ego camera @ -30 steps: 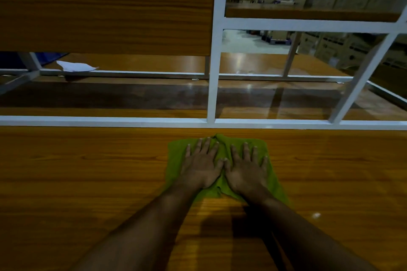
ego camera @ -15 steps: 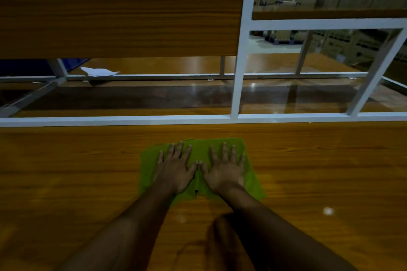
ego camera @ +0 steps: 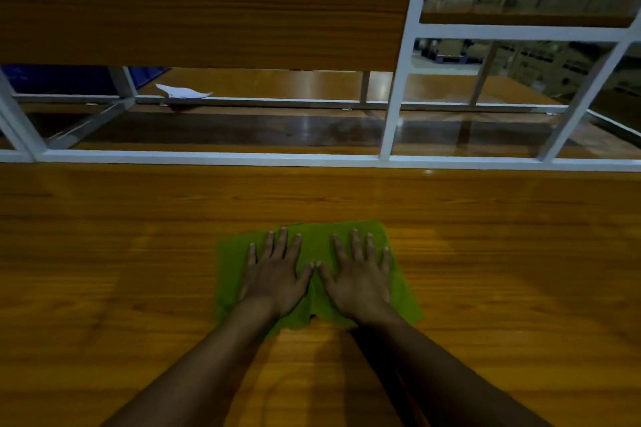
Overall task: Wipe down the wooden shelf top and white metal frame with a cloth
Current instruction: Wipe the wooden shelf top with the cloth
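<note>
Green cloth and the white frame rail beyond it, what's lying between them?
Nothing: the head view shows only bare wooden shelf top between the green cloth and the white frame rail.

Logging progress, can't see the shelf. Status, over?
Left hand and right hand flat on green cloth, fingers straight. Cloth spread on wooden shelf top, short of white frame rail. Nothing seen in the way; paper scrap lies beyond.

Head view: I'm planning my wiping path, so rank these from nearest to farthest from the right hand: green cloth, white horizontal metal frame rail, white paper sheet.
1. Green cloth, flat under the right hand.
2. White horizontal metal frame rail, along the far edge of the wooden shelf top.
3. White paper sheet, far left on the shelf behind.
</note>
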`<act>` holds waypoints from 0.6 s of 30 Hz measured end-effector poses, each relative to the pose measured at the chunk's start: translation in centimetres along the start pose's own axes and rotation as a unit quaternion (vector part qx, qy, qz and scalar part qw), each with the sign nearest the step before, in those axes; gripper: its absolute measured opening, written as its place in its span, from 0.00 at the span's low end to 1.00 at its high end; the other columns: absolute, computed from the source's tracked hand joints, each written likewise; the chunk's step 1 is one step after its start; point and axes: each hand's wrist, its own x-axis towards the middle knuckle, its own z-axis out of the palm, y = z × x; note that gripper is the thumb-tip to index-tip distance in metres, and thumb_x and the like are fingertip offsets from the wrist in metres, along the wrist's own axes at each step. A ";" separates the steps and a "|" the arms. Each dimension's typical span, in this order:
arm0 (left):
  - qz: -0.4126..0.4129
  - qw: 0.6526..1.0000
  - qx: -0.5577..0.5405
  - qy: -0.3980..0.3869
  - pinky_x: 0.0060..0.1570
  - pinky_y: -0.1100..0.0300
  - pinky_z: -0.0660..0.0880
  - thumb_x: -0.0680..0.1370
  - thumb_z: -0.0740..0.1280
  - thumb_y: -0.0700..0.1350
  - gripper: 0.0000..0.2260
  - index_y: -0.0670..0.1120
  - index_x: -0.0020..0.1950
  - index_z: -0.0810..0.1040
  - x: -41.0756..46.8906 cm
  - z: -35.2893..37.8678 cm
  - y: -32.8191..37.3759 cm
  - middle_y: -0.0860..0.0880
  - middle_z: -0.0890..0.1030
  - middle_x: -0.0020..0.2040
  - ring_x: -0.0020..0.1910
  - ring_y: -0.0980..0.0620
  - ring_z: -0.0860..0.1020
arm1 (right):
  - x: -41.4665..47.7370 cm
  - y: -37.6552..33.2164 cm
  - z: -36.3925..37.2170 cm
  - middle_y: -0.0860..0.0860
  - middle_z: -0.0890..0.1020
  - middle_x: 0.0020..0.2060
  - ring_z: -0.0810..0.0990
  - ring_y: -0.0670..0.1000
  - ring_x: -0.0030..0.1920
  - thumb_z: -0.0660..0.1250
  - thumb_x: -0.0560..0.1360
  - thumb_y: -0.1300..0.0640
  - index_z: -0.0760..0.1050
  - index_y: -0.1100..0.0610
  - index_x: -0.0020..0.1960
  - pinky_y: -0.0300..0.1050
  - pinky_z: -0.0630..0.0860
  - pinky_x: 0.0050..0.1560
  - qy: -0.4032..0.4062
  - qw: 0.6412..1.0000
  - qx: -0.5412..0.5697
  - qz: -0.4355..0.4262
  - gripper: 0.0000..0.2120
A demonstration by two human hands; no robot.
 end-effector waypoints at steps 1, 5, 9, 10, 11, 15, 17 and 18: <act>-0.001 1.000 0.002 -0.006 0.76 0.43 0.38 0.80 0.41 0.67 0.32 0.56 0.80 0.40 -0.6 0.1 0.5 0.51 0.37 0.80 0.79 0.48 0.37 | -0.9 0.4 -0.2 0.53 0.44 0.80 0.40 0.59 0.79 0.39 0.76 0.30 0.44 0.44 0.81 0.65 0.37 0.74 0.000 1.000 0.004 -0.001 0.37; 0.009 1.000 -0.014 -0.017 0.76 0.41 0.38 0.81 0.42 0.66 0.31 0.55 0.80 0.40 -2.7 0.4 3.8 0.50 0.35 0.80 0.79 0.47 0.36 | -3.8 2.4 -0.8 0.53 0.42 0.80 0.40 0.58 0.79 0.30 0.70 0.31 0.42 0.43 0.80 0.63 0.35 0.75 -0.016 1.000 -0.007 0.016 0.41; 0.046 0.999 -0.010 -0.012 0.75 0.40 0.37 0.82 0.42 0.62 0.30 0.53 0.81 0.40 -3.1 1.1 8.4 0.48 0.36 0.80 0.78 0.46 0.35 | -5.9 5.1 -0.6 0.56 0.64 0.76 0.63 0.61 0.76 0.45 0.75 0.36 0.66 0.45 0.76 0.63 0.48 0.72 0.032 0.998 0.022 0.045 0.33; 0.057 0.998 -0.015 -0.015 0.75 0.40 0.36 0.82 0.42 0.62 0.30 0.53 0.81 0.41 -2.9 1.3 9.5 0.48 0.36 0.80 0.78 0.46 0.35 | -6.1 6.0 -0.4 0.56 0.69 0.74 0.67 0.61 0.73 0.49 0.76 0.38 0.70 0.47 0.74 0.64 0.52 0.71 0.045 0.998 0.019 0.046 0.30; 0.066 0.997 -0.024 -0.014 0.74 0.41 0.35 0.82 0.43 0.62 0.30 0.53 0.81 0.42 -2.7 1.4 10.6 0.48 0.36 0.80 0.78 0.46 0.35 | -6.3 7.0 -0.3 0.57 0.71 0.73 0.69 0.61 0.72 0.51 0.77 0.39 0.71 0.48 0.73 0.64 0.54 0.70 0.054 0.997 0.014 0.049 0.29; 0.094 0.995 -0.042 0.015 0.73 0.41 0.34 0.81 0.43 0.61 0.30 0.52 0.81 0.46 -1.5 2.0 14.7 0.46 0.40 0.81 0.79 0.44 0.37 | -6.0 11.2 -0.4 0.57 0.70 0.73 0.68 0.62 0.73 0.49 0.77 0.38 0.70 0.48 0.73 0.66 0.57 0.70 0.069 0.995 0.005 0.077 0.30; 0.093 0.995 -0.046 0.001 0.73 0.40 0.33 0.80 0.41 0.61 0.30 0.52 0.81 0.45 -0.3 2.3 16.8 0.47 0.37 0.80 0.78 0.44 0.36 | -5.3 13.2 -1.2 0.55 0.59 0.78 0.57 0.60 0.78 0.39 0.75 0.35 0.59 0.45 0.79 0.65 0.51 0.74 0.036 0.995 -0.008 0.095 0.36; 0.092 0.995 -0.042 -0.004 0.74 0.39 0.34 0.78 0.38 0.62 0.32 0.52 0.81 0.44 0.5 2.4 17.9 0.47 0.37 0.80 0.78 0.44 0.35 | -4.7 14.2 -1.4 0.53 0.52 0.80 0.50 0.58 0.79 0.33 0.72 0.34 0.51 0.43 0.80 0.64 0.46 0.76 0.014 0.995 -0.017 0.099 0.39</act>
